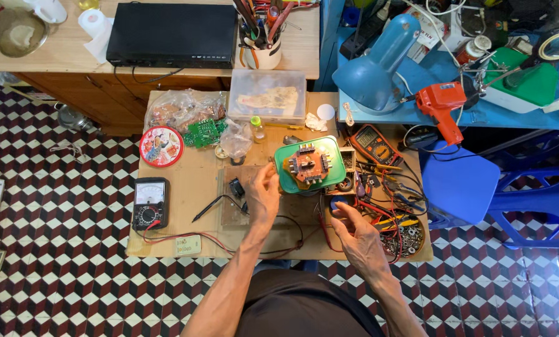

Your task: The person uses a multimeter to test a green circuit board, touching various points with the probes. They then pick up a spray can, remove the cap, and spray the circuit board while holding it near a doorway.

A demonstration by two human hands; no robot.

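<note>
My left hand [264,195] rests on the low wooden table [192,187], fingers up against the left edge of a green box [286,181] that carries a brown circuit board [309,165] on top. It seems to touch the box rather than grip it. My right hand [357,234] hovers over the table's right front, fingers loosely spread, holding nothing. It is near a tangle of red and black wires [379,215]. A small black part [236,187] lies just left of my left hand.
An analog meter [149,203] sits front left, an orange multimeter [373,143] back right. A round red tin [161,146], green boards [204,132], a clear plastic box [267,95], a tray of screws [410,238], a blue lamp [376,68] and an orange soldering gun [443,106] surround the work area.
</note>
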